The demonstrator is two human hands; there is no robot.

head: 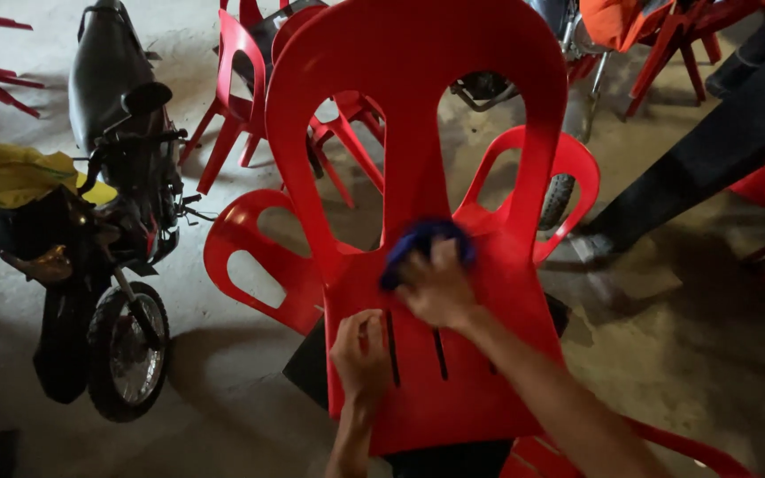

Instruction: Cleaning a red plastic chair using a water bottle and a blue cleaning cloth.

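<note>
Red plastic fills the middle of the frame: a chair (418, 177) tipped so its tall back runs toward the top edge and its slotted seat lies low in the centre. On the seat, just above the dark slots, the right hand (436, 285) is clenched around a blue cloth (422, 241), pressing it flat against the plastic where seat meets back. The left hand (360, 354) lies lower and to the left, fingers spread on the seat beside a slot, holding nothing and seemingly steadying the chair. Judging by this, wiping is under way, at the seat's upper part; the next stroke would call for steady pressure from the bracing hand so the light chair does not slide, and for working the cloth around the slots and up the back. Behind it, other red chairs (250, 257) stand or lie on the concrete floor (223, 416). A black motorcycle (112, 230) is parked at the left of the frame, with a yellow cloth (11, 173) on it. At the upper right, someone's dark trouser leg (719, 150) crosses the frame.
</note>
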